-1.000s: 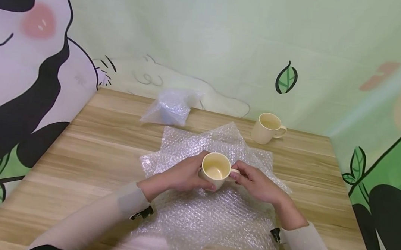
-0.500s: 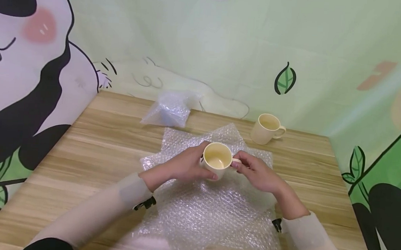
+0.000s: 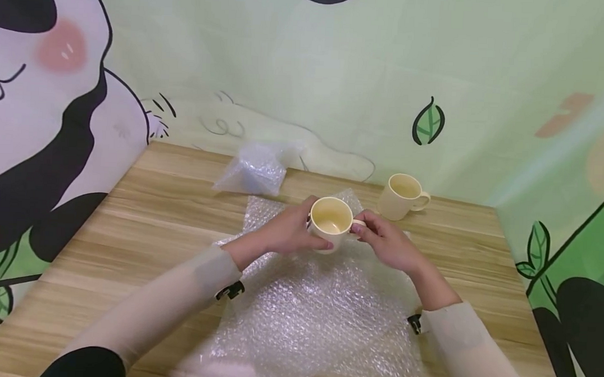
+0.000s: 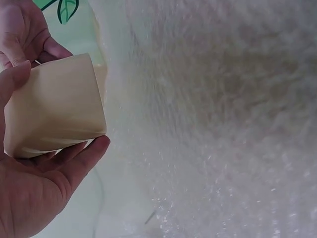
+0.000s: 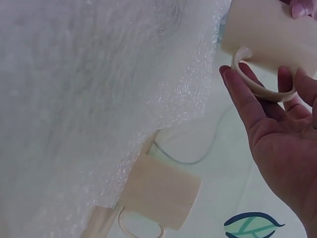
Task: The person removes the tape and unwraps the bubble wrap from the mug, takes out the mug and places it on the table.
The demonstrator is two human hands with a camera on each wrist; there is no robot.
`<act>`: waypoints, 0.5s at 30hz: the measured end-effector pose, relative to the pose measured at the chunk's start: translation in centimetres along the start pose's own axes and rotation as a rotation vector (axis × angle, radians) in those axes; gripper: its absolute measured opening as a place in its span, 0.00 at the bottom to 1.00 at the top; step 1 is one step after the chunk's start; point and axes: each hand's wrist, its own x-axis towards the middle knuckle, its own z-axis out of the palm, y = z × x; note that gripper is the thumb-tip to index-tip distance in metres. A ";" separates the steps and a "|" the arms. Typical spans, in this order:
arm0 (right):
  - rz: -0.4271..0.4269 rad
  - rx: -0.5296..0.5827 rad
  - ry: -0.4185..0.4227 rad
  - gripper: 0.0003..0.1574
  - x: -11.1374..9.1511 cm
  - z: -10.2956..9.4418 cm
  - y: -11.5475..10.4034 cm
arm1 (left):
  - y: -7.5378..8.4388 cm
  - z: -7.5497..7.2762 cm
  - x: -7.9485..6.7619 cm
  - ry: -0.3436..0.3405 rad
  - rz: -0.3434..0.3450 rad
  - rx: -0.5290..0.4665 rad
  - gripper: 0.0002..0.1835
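Note:
A pale yellow mug is held upright above the bubble wrap by both hands. My left hand grips its body from the left, with the thumb across the near side and fingers round the far side. At the right, my right hand pinches the mug's handle between thumb and fingers. Beneath the hands, overlapping sheets of bubble wrap lie flat on the wooden table. In the left wrist view the mug's plain wall faces the camera.
Another pale yellow mug stands at the back right of the table, handle to the right. A bubble-wrapped bundle sits at the back left, its contents unclear. Printed fabric walls rise behind the table.
Both hands have carried the mug away from the body, toward the far edge of the bubble wrap. Their hold on it looks the same. The camera has tilted slightly upward.

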 end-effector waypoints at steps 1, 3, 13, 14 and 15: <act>0.011 0.007 0.007 0.11 0.2 -0.1 0.0 | 0.0 -0.1 0.2 0.001 -0.005 0.006 0.43; 0.023 0.013 0.023 0.12 0.6 -0.2 0.0 | 0.0 -0.2 0.7 0.006 -0.020 0.010 0.43; 0.064 0.037 0.099 0.15 2.8 -0.9 -0.2 | -0.2 -0.6 2.5 0.060 -0.034 -0.067 0.46; 0.066 0.033 0.112 0.15 3.0 -0.9 -0.3 | -0.1 -0.6 2.7 0.069 -0.035 -0.066 0.46; 0.070 0.031 0.125 0.16 3.2 -1.0 -0.4 | -0.1 -0.7 3.0 0.078 -0.038 -0.067 0.46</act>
